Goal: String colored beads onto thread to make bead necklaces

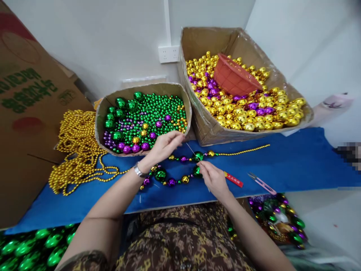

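A thin thread (193, 150) is held out straight and slanting above the blue cloth (293, 162): its upper end is pinched by the closed fingertips of the left hand (168, 146), near the rim of the small box (170, 89); its lower end is gripped between thumb and finger by the right hand (216, 180). Whether it is joined to any bead cannot be told. Just below, a strand (185, 179) of green, purple and gold beads is laid in two runs, partly hidden by the hands, the upper one continued rightward by a fine gold chain (242, 151). Right of the right hand, a red label (234, 180) and pink snips (263, 184) are seen. Behind, the small box is filled with little beads, mostly green; beside it, the big box (205, 130) is heaped with gold and purple ones, a red basket (234, 79) tipped among them. At left, gold chains (77, 135) are piled beside a carton (22, 146).
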`<state>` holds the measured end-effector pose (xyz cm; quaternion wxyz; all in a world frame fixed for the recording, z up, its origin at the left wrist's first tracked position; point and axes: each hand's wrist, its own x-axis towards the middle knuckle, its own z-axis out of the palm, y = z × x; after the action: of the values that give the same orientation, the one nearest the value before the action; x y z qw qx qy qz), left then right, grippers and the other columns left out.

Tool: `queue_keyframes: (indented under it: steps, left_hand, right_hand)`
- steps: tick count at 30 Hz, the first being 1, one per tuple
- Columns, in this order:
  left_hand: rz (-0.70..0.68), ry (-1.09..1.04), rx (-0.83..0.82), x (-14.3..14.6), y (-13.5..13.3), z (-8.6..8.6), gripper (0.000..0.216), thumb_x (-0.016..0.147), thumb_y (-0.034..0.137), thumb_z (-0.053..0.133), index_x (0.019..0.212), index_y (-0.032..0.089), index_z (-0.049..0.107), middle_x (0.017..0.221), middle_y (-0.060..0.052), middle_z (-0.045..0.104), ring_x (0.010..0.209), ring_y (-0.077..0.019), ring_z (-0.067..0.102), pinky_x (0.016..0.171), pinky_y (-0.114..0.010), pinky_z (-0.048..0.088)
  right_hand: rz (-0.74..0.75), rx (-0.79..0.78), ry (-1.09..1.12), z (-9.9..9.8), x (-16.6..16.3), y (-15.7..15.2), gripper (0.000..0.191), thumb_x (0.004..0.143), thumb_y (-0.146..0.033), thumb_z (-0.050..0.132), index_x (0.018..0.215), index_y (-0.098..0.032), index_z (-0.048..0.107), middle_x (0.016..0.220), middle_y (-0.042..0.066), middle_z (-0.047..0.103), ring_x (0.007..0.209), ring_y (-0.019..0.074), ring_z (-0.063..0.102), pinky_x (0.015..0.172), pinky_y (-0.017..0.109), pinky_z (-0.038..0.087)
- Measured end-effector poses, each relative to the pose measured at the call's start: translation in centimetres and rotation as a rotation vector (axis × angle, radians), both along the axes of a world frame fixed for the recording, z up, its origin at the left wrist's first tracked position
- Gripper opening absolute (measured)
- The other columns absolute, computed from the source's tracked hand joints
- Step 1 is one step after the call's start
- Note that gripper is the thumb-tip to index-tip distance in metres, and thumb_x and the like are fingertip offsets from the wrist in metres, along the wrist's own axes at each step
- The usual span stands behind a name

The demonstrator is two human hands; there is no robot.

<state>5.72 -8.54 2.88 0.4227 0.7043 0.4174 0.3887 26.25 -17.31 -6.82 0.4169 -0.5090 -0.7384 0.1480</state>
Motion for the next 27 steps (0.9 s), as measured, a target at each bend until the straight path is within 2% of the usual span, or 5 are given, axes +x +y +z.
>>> queue_keyframes:
  steps: [3, 8, 11, 18, 27]
  left_hand:
    - [0.132, 0.317, 0.111, -2.0, 4.0, -1.5, 0.013, 0.077, 0.024, 0.069, 0.089, 0.020, 0.071, 0.091, -0.006, 0.067, 0.093, -0.0209, 0.060, 0.084, -0.028, 0.044]
    - [-0.013, 0.496, 0.007, -3.4, 7.5, -3.5, 0.014, 0.065, 0.014, 0.073, 0.076, 0.021, 0.069, 0.082, -0.003, 0.066, 0.085, -0.0194, 0.060, 0.081, -0.026, 0.045]
    - [0.035, 0.291, -0.060, -3.4, 6.7, -3.4, 0.015, 0.067, 0.016, 0.073, 0.082, 0.019, 0.070, 0.082, -0.003, 0.065, 0.078, -0.0163, 0.060, 0.074, -0.026, 0.048]
    - [0.049, -0.562, -0.483, -3.1, 3.0, -1.9, 0.025, 0.081, 0.027, 0.065, 0.104, 0.017, 0.065, 0.093, -0.006, 0.068, 0.071, -0.0130, 0.066, 0.062, -0.023, 0.055]
    - [0.159, -0.790, -0.617, -0.8, 0.1, -2.4, 0.015, 0.081, 0.029, 0.068, 0.086, 0.017, 0.063, 0.085, -0.004, 0.071, 0.084, -0.0193, 0.071, 0.079, -0.032, 0.058]
  right_hand:
    - [-0.012, -0.046, 0.055, 0.0, 0.1, -0.4, 0.027, 0.099, -0.031, 0.040, 0.105, -0.020, 0.064, 0.092, 0.007, 0.073, 0.074, 0.0164, 0.070, 0.070, 0.028, 0.058]
    - [-0.012, -0.020, 0.063, 0.0, -0.3, -0.8, 0.025, 0.098, -0.029, 0.042, 0.103, -0.020, 0.065, 0.094, 0.006, 0.074, 0.081, 0.0176, 0.071, 0.075, 0.028, 0.058]
    - [-0.005, -0.005, 0.039, 0.0, -0.5, -1.0, 0.024, 0.098, -0.027, 0.043, 0.102, -0.020, 0.065, 0.094, 0.006, 0.074, 0.086, 0.0179, 0.072, 0.080, 0.028, 0.057]
    - [-0.008, -0.050, 0.010, 0.1, -1.0, -1.6, 0.024, 0.097, -0.026, 0.042, 0.100, -0.020, 0.066, 0.094, 0.005, 0.075, 0.081, 0.0164, 0.073, 0.076, 0.025, 0.057]
    - [-0.002, 0.002, -0.043, 0.7, -1.5, -1.8, 0.023, 0.097, -0.022, 0.043, 0.100, -0.021, 0.065, 0.095, 0.004, 0.076, 0.085, 0.0159, 0.073, 0.075, 0.024, 0.055]
